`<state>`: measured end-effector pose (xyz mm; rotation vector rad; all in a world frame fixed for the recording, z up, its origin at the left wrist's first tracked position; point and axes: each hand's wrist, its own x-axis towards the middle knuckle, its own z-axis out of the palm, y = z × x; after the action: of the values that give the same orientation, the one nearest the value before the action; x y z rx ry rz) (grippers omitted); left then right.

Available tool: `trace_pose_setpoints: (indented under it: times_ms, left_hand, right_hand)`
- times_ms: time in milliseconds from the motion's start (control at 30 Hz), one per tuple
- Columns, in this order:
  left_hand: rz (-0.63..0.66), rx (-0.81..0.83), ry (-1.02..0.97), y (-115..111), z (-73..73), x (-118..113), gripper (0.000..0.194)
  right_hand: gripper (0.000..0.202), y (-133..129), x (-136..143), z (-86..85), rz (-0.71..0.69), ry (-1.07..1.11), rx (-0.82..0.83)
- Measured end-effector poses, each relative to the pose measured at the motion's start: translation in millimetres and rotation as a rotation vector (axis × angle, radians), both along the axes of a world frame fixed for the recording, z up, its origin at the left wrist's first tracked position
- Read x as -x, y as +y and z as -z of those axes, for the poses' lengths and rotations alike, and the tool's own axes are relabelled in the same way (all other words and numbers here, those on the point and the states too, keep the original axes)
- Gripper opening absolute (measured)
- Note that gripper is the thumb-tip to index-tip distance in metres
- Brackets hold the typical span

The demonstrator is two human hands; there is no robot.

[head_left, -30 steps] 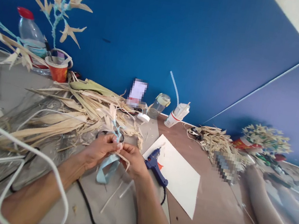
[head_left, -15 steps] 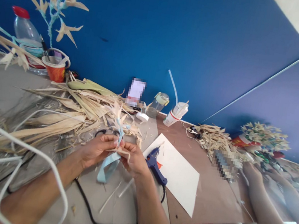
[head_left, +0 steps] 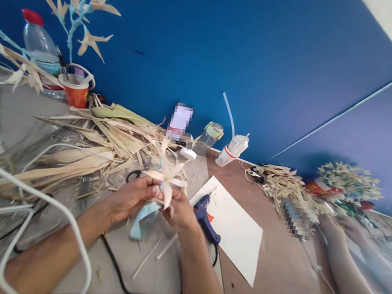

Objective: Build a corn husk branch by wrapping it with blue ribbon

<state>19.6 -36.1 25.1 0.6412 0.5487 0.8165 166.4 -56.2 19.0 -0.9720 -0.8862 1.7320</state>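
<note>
Between my two hands is a pale husk flower (head_left: 167, 179) with pointed petals, its open face turned toward me. My left hand (head_left: 135, 196) pinches it from the left side. Fingers of my right hand (head_left: 178, 210) close on it from the right, partly hidden behind the petals. A strip of light blue tape (head_left: 144, 219) hangs down below my fingers. Just right of my right hand, a blue glue gun (head_left: 206, 218) lies on a white sheet (head_left: 237, 234). The handles of black scissors (head_left: 133, 175) show beyond my left hand.
Dried corn husks (head_left: 76, 162) and thin wires spread over the left side. A white cable (head_left: 67, 216) loops in front of my left arm. A red-capped bottle (head_left: 40, 45), a paper cup (head_left: 75, 94) and a glass jar (head_left: 208, 139) stand along the blue partition. Another person's arms (head_left: 343, 277) rest at right.
The flower has turned in my fingers: its petals pointed away and upward before, and now spread open toward me. The tape still hangs below. The view has shifted slightly.
</note>
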Motion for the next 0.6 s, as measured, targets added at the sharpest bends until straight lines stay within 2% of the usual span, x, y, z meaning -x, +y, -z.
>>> trace_pose_setpoints:
  times_ms: [133, 367, 600]
  left_hand:
    - [0.005, -0.028, -0.001, 2.6, 0.0, 3.6, 0.028]
    - [0.042, -0.047, 0.055, 8.0, 11.1, 8.6, 0.020]
    - [-0.041, -0.156, 0.096, 9.3, 0.6, 13.1, 0.021]
  right_hand:
    - [0.034, 0.1, -1.6, -2.3, -0.033, 0.052, 0.019]
    - [0.033, 0.3, -2.1, 1.0, -0.080, 0.054, 0.072]
    - [0.031, -0.1, -7.8, -2.8, -0.100, -0.004, 0.093]
